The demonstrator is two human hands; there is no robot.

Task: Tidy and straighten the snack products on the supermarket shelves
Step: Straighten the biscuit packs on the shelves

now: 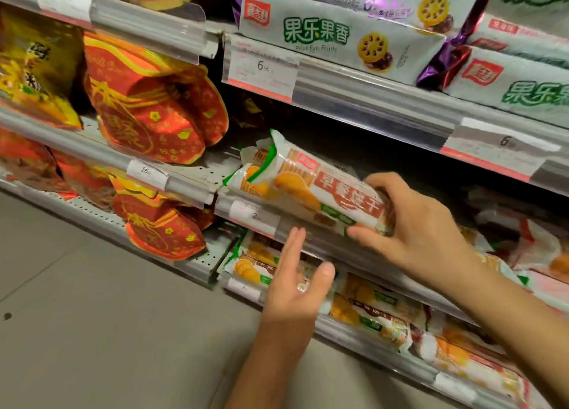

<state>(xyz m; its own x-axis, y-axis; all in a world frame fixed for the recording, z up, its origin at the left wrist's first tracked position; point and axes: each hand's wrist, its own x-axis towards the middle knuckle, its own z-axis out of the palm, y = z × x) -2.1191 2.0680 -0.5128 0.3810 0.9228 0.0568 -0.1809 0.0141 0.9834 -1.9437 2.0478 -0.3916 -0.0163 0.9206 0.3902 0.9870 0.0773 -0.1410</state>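
Right hand (421,224) grips the biscuit pack (311,187) mid-frame, left hand (295,282) open below; I'd support underneath and slide it square behind the shelf rail (308,242).

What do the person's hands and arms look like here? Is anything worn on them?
Both arms are bare as far as the picture shows: no sleeves, gloves, watch, rings or bracelets. The left hand and right hand each show four fingers and a thumb with short nails. Nothing is marked on them.

white biscuit pack (338,36) reads "fruit fun fruity" (price tag (263,73): 6.90).
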